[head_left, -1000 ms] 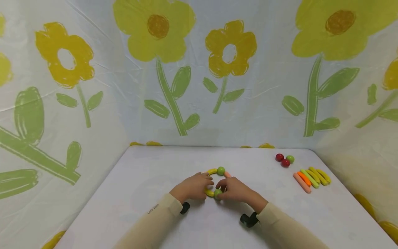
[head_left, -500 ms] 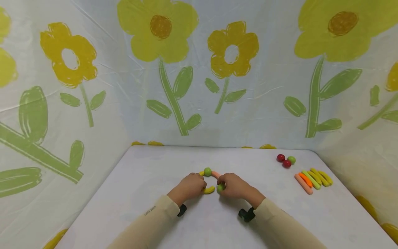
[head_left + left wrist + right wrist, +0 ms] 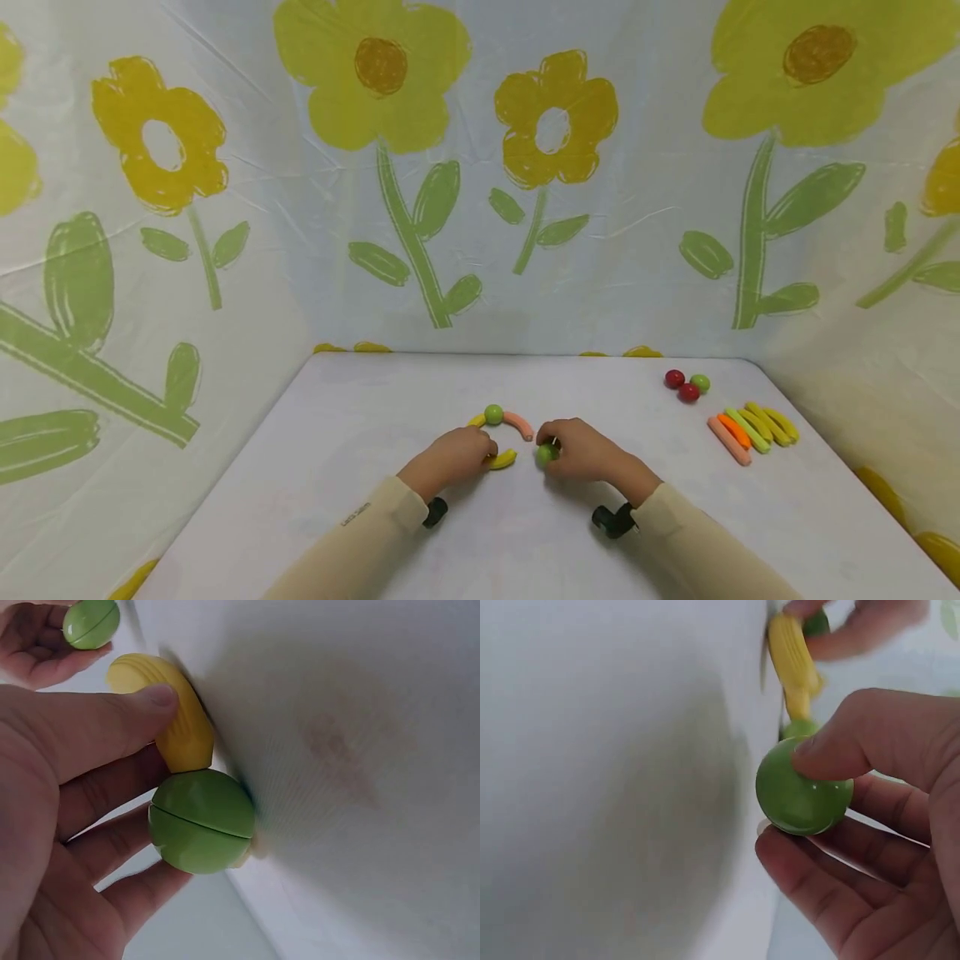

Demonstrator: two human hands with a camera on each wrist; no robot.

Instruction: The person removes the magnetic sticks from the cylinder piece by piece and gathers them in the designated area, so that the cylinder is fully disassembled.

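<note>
My left hand (image 3: 453, 454) pinches a ridged yellow banana-shaped piece (image 3: 184, 720) between thumb and fingers at the table surface. Touching that piece's end is a seamed green ball (image 3: 202, 825), with my other left fingers behind it; the hand hides this ball in the head view. My right hand (image 3: 581, 450) grips another green ball (image 3: 802, 791) between thumb and fingers, apart from the yellow piece. Beyond the hands, a third green ball (image 3: 493, 414) sits between a second yellow piece (image 3: 477, 421), partly covered by my left hand, and a curved pink piece (image 3: 519, 425).
Two red balls (image 3: 688, 392) and a green ball (image 3: 700, 383) lie at the back right of the white table (image 3: 360, 392). Nearer, a row holds pink sticks (image 3: 729, 441), an orange stick (image 3: 738, 429), a light-green stick (image 3: 747, 431) and several yellow curved pieces (image 3: 772, 423). Flower-printed cloth encloses the sides and back.
My right hand has moved right with its green ball, away from the lower yellow piece, opening a gap in the ring. The ring and my left hand have shifted left.
</note>
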